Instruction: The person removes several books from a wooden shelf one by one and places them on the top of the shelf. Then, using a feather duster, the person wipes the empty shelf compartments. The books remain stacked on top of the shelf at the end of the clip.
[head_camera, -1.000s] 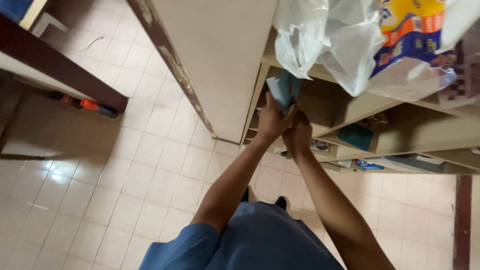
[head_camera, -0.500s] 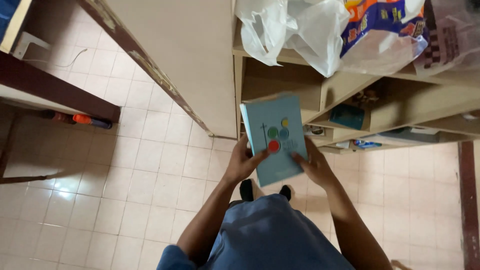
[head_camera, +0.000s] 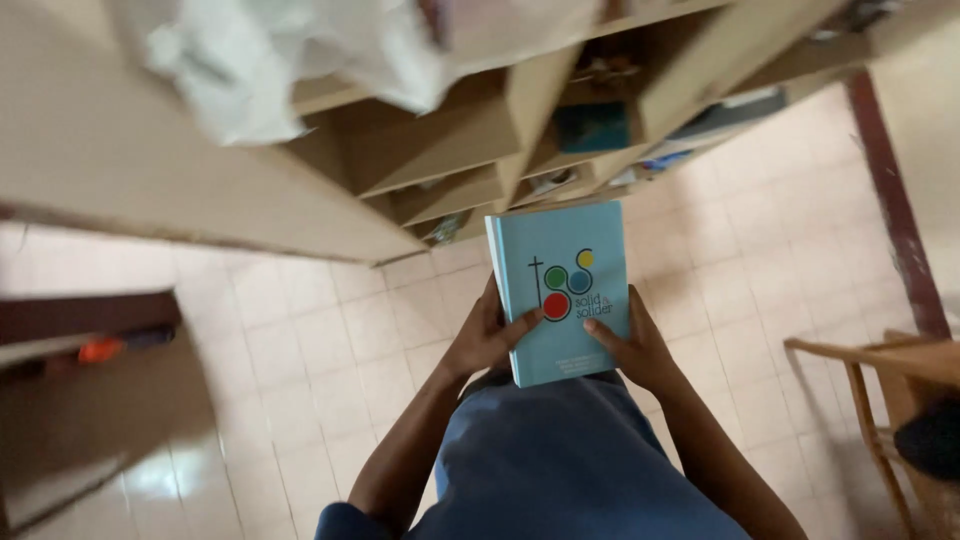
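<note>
Between both hands sits a light blue book (head_camera: 562, 290), cover up; left hand (head_camera: 485, 340) grips its left edge, right hand (head_camera: 635, 350) its lower right; beyond the hands stand wooden shelves (head_camera: 480, 130); right of them, a wooden chair (head_camera: 880, 380).

A closed light-blue book (head_camera: 560, 290) with coloured circles, cover up.

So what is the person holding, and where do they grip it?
A light-blue book, held by both hands: the left hand on its left edge, the right hand at its lower right corner.
</note>
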